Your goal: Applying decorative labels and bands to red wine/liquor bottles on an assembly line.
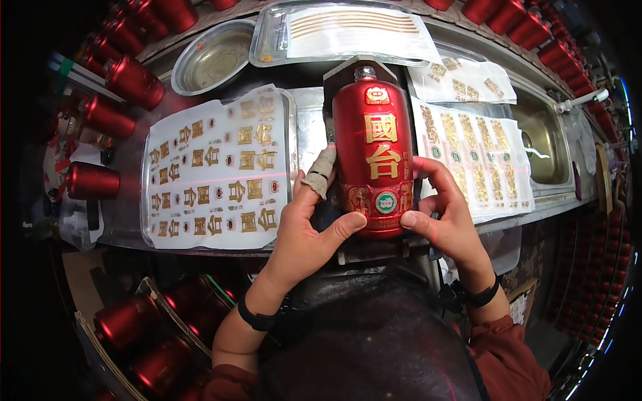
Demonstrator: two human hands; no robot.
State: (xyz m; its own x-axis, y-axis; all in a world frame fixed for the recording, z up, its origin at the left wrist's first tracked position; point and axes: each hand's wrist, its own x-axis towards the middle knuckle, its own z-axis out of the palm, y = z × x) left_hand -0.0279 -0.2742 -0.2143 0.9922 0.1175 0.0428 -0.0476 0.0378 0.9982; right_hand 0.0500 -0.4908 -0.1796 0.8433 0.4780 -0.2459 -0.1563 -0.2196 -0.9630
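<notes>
A glossy red bottle with a clear neck lies on its back in a dark angled cradle, its neck pointing away from me. Raised gold characters, a red-and-gold emblem, gold patterned bands and a round green-and-white badge decorate its front. My left hand grips its left side, thumb pressed near the base. A pale cloth cover wraps one of that hand's fingers. On the opposite side my right hand is closed around the bottle, with its thumb by the lower edge. The bottle's underside is hidden.
Sheets of gold decals lie on a tray at left, with more decal sheets at right. Behind are a metal basin and a tray of gold strips. A sink is far right. Several red bottles surround the bench.
</notes>
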